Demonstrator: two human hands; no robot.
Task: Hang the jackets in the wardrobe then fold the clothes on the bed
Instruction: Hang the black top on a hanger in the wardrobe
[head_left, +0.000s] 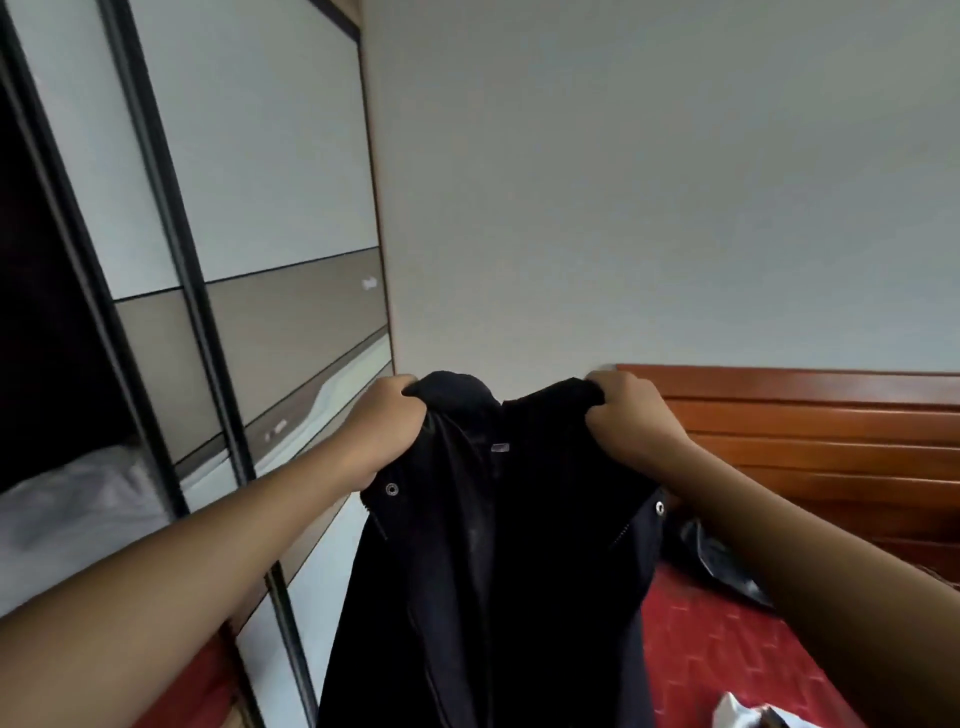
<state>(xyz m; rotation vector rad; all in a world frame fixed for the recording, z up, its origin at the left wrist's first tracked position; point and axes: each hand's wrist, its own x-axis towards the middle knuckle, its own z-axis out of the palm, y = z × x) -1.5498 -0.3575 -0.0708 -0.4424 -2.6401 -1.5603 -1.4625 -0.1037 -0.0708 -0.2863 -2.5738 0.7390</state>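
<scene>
A black jacket (493, 561) with metal snaps hangs in front of me, open at the front. My left hand (387, 421) grips its left shoulder and my right hand (631, 413) grips its right shoulder, holding it up above the bed's red cover (727, 634). The wardrobe (249, 218) with sliding panel doors stands to the left. Its dark open section (47, 312) is at the far left, with white fabric (78, 514) inside. No hanger is visible.
A wooden headboard (810, 431) runs along the wall at right. Another dark, shiny garment (722, 566) lies on the bed behind the jacket. A white and grey item (748, 714) shows at the bottom right edge.
</scene>
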